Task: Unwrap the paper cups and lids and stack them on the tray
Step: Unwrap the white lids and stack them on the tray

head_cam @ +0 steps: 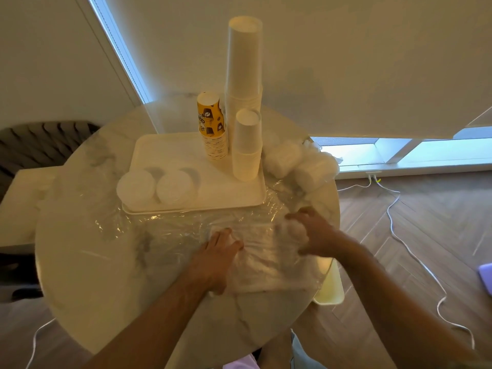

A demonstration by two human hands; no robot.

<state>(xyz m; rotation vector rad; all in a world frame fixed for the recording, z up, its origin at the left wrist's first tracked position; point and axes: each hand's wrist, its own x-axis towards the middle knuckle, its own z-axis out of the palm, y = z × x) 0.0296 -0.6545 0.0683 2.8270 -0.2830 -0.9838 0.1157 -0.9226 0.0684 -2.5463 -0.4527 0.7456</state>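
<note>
Three upright cup stacks, two white and one yellow printed, plus two round white lid stacks, stand on the white rectangular tray. The left hand presses flat, fingers together, on crinkled clear plastic wrap; the right hand pinches a bunch of it.

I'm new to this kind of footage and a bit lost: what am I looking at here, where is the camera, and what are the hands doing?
There is no machine, just a person working with bare hands. The single picture comes from a camera worn on the head, looking forward and down.

On the round marble table stands a white tray. It carries a tall stack of white cups, a shorter white stack, a yellow patterned stack and two piles of white lids. Beside the tray, to the right, lie lids still in wrapping.

Clear plastic wrap is spread in front. The left hand rests on it and the right hand grips a bunch of it.
</note>
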